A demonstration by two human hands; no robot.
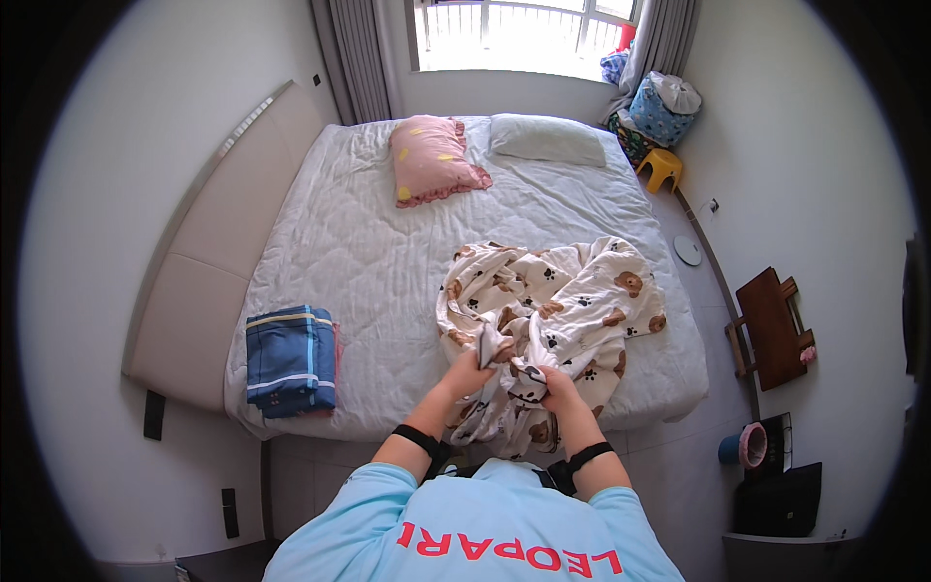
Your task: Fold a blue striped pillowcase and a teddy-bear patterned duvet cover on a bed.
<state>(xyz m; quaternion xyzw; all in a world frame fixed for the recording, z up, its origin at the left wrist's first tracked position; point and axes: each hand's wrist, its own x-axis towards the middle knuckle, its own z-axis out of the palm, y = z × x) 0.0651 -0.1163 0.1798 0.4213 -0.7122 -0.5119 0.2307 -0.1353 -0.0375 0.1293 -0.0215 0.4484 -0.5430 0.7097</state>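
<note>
A cream blanket [582, 291] printed with brown bears and black paw marks lies rumpled at the near right of the bed, part of it drooping over the front edge. My left hand [468, 374] is closed on a bunched fold of it. Just to the right, my right hand [558, 386] grips another gathered part, and the cloth between the two hands is slightly raised. Folds cover some of my fingertips. To the left, a folded blue checked cloth [281, 361] rests on the bed with something pink beneath it.
The bed [359, 252] has a white quilted cover. On its far side lie a pink frilled pillow [432, 160] and a white pillow [548, 139]. Along the right wall stand a yellow stool [661, 169], a folded wooden table [773, 328] and a small bin [742, 446].
</note>
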